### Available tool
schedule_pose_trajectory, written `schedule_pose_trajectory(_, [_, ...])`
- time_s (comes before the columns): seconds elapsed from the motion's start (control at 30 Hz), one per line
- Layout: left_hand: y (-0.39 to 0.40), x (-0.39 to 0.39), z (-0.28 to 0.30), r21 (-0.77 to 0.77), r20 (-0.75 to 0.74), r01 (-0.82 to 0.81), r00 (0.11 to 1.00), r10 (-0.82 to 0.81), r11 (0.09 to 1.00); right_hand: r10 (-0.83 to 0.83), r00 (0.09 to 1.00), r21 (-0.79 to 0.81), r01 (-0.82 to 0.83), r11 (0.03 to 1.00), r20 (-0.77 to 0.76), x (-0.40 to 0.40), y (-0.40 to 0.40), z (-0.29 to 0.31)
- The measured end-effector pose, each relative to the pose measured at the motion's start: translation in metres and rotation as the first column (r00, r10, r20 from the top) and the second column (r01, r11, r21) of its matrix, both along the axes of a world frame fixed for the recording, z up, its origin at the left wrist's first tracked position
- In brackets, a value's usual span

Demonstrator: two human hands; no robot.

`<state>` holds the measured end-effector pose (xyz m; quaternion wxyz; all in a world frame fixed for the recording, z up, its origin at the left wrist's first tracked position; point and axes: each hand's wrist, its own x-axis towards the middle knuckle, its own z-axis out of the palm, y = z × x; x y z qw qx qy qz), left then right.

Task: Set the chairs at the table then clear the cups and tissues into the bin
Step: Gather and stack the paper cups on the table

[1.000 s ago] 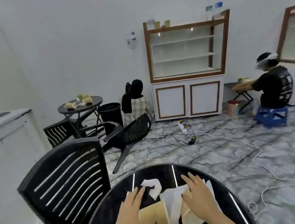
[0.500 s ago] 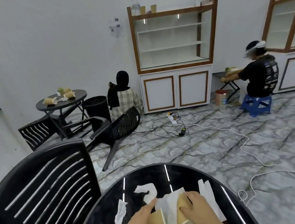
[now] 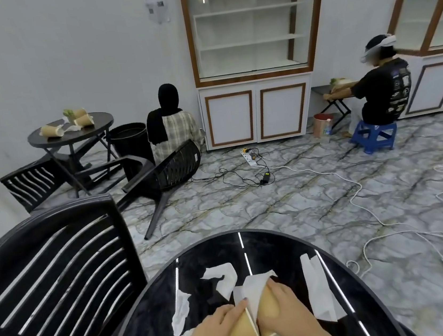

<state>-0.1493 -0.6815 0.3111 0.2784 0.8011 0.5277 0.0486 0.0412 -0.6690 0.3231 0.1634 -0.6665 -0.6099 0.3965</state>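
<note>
Clearing step: left hand [image 3: 221, 332] and right hand [image 3: 284, 305] wrap fingers around two paper cups [image 3: 268, 306] plus tissue [image 3: 250, 285] on desk [image 3: 351, 302]. Loose tissues [image 3: 317, 287] remain. Next: lift bundle, carry to bin [image 3: 130, 140].

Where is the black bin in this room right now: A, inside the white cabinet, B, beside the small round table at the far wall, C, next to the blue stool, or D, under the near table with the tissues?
B: the black bin stands on the floor just right of the small round table near the far wall.
</note>
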Motion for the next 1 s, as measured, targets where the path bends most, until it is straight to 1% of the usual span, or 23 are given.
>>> schedule_pose_trajectory(0.07, [0.003,0.002,-0.001,0.013,0.025,-0.02,0.999,0.02,1.0,-0.014,1.0,-0.003,0.014,1.0,-0.026,0.001,-0.002,0.0])
schedule_pose_trajectory(0.1, [0.006,0.001,-0.006,0.092,0.061,-0.032,0.998,0.026,0.995,-0.021,0.999,0.0,0.021,1.0,-0.031,0.002,-0.003,-0.001])
schedule_pose_trajectory(0.13, [0.006,0.002,-0.001,0.07,0.029,-0.04,0.999,0.038,0.997,-0.028,0.999,-0.001,0.028,1.0,-0.038,0.002,-0.004,0.0])
schedule_pose_trajectory(0.17, [0.004,0.003,0.002,0.074,0.044,-0.04,0.998,0.037,0.996,-0.029,0.999,0.003,0.03,1.0,-0.043,0.003,-0.005,0.001])
schedule_pose_trajectory(0.2, [0.003,0.003,0.004,0.048,0.038,-0.048,0.998,0.046,0.998,-0.026,0.999,0.003,0.026,1.0,-0.046,0.003,-0.006,0.001])
schedule_pose_trajectory(0.23, [0.002,0.002,0.001,0.072,0.054,-0.054,0.997,0.05,0.996,-0.015,0.999,0.004,0.015,1.0,-0.05,0.003,-0.007,0.003])
schedule_pose_trajectory(0.33, [0.0,0.001,0.003,-0.042,0.093,-0.097,0.991,0.101,0.994,0.012,0.999,-0.007,-0.013,1.0,-0.04,0.006,-0.016,0.009])
schedule_pose_trajectory(0.4, [-0.002,0.0,0.002,-0.071,0.141,-0.108,0.983,0.117,0.992,0.021,0.999,0.012,-0.021,1.0,-0.049,0.01,-0.021,0.013])
schedule_pose_trajectory(0.5, [-0.008,0.002,0.008,-0.054,0.172,-0.11,0.978,0.118,0.992,0.043,0.998,0.034,-0.042,0.999,-0.042,0.015,-0.025,0.021])
schedule_pose_trajectory(0.6, [-0.014,0.003,0.011,-0.051,0.246,-0.172,0.953,0.179,0.984,0.04,0.998,0.081,-0.036,0.996,-0.055,0.02,-0.028,0.027])
schedule_pose_trajectory(0.7, [-0.022,0.003,0.019,0.02,0.268,-0.231,0.939,0.217,0.973,0.033,0.996,0.127,-0.022,0.992,-0.085,0.02,-0.032,0.032])
schedule_pose_trajectory(0.83, [-0.035,-0.002,0.032,0.099,0.334,-0.341,0.896,0.292,0.935,0.103,0.989,0.186,-0.081,0.979,-0.109,0.011,-0.033,0.043])
schedule_pose_trajectory(0.9, [-0.043,-0.007,0.038,0.086,0.344,-0.374,0.881,0.325,0.923,0.134,0.985,0.205,-0.109,0.973,-0.109,0.004,-0.033,0.048])
schedule_pose_trajectory(1.0, [-0.059,-0.022,0.045,0.074,0.348,-0.447,0.849,0.397,0.891,0.222,0.968,0.219,-0.194,0.956,-0.112,-0.012,-0.035,0.054])
